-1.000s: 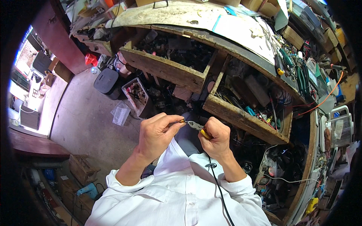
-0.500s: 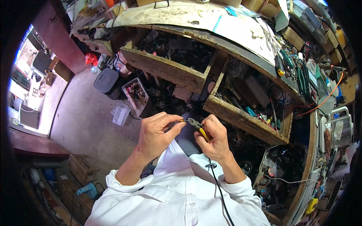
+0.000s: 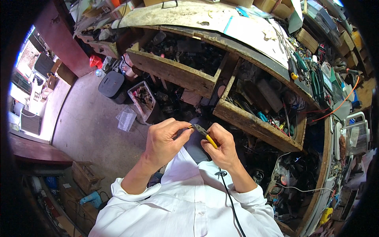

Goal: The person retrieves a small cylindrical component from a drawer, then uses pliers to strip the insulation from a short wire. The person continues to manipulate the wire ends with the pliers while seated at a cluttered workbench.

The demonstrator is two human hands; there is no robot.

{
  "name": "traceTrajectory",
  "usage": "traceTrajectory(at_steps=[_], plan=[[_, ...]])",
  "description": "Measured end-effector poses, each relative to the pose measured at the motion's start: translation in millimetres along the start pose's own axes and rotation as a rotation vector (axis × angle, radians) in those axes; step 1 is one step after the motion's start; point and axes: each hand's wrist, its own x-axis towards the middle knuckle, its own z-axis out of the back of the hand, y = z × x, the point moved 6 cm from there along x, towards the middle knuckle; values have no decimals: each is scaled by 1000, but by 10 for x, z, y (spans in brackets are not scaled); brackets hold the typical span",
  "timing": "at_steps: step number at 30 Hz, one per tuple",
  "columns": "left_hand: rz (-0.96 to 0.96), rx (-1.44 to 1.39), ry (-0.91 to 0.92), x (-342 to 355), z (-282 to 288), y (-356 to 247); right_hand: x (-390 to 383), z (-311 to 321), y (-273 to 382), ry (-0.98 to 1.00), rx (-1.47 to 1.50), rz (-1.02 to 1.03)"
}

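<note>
Between the thumb and forefinger of my left hand [image 3: 162,138] is a small brass-coloured cylindrical piece [image 3: 191,127], too small to name more exactly. My right hand [image 3: 222,147] grips yellow-handled cutting pliers [image 3: 200,129], their metal jaws angled up and left. The jaw tips are right at the exposed end of the brass-coloured piece; whether they bite on it is too fine to tell. Both hands are held in front of my white shirt [image 3: 181,205]. A black cord [image 3: 229,193] hangs down the shirt front below my right hand.
Ahead is a worn wooden workbench [image 3: 158,17] with two cluttered drawers pulled out, the left drawer [image 3: 169,71] and the right drawer [image 3: 256,126]. Hand tools [image 3: 316,83] crowd its right end. A black bin [image 3: 111,86] and a box of scraps [image 3: 144,102] stand on the floor.
The pliers have moved slightly left and their jaws have turned toward the brass-coloured piece, closing the small gap. My left hand is almost still.
</note>
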Motion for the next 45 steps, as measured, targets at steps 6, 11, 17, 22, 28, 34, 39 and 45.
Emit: traceTrajectory(at_steps=[6, 11, 17, 22, 28, 34, 39, 45], plan=[[-5, 8, 3, -25, -3, 15, -7, -29, 2, -2, -12, -17], [20, -7, 10, -62, 5, 16, -31, -98, -41, -8, -11, -73], [3, 83, -24, -118, 120, 95, 39, -229, 29, -3, -174, 48], [56, 94, -68, -176, 229, 202, 135, -209, 129, -116, -449, 82], [115, 33, -85, -191, 273, 219, 117, -250, 27, 28, -216, 15], [117, -33, -91, -194, 231, 239, 66, -258, -9, 59, -147, 15], [115, -42, -76, -179, 209, 198, 37, -278, 5, 54, -100, 14], [122, -75, -41, -189, 158, 196, 36, -292, 0, 12, -45, 10]])
